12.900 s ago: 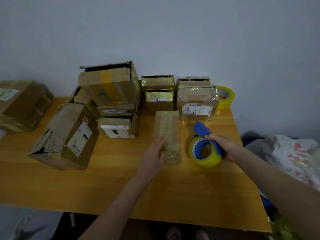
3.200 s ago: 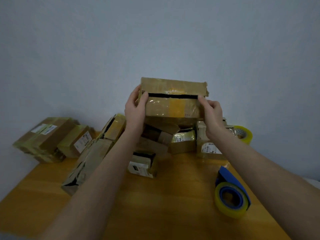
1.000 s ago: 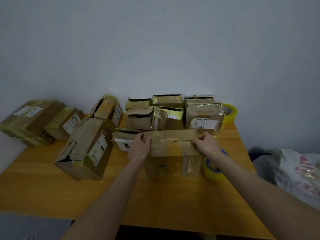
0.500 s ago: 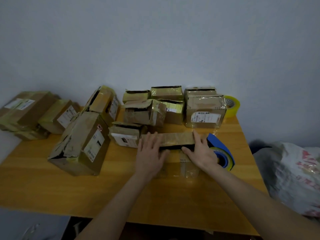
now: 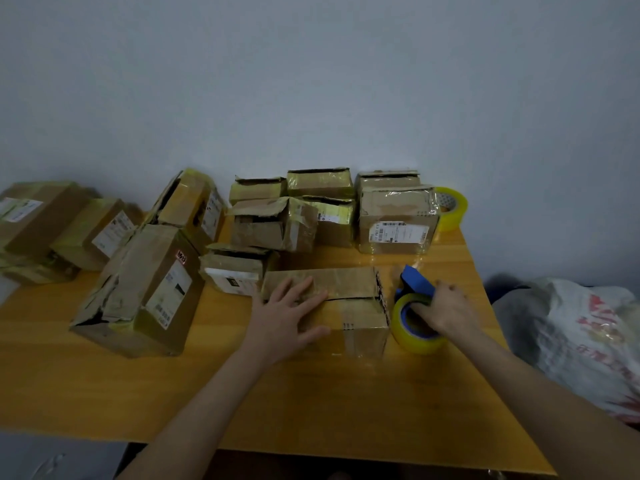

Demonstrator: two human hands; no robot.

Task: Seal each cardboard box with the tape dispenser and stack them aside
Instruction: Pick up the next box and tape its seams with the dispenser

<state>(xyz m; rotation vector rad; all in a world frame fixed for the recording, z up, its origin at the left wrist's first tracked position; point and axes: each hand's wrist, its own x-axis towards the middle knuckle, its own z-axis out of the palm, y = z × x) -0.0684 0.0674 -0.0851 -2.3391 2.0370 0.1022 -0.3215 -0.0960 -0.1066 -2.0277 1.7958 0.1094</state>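
Head view: the left hand (image 5: 287, 317) lies spread flat, pressing on top of the cardboard box (image 5: 360, 329), which sits on the desk (image 5: 311, 403). A dark gap shows between the box's top flaps, and nothing inside can be seen. Just right of the box, the right hand (image 5: 446, 310) curls round the tape dispenser (image 5: 414, 341), close to the desk's right edge. In front of the box, bare wood runs to the near edge. Behind it, piled boxes (image 5: 273, 223) crowd against the wall (image 5: 311, 81), with a spare tape roll (image 5: 450, 207) behind and to the right.
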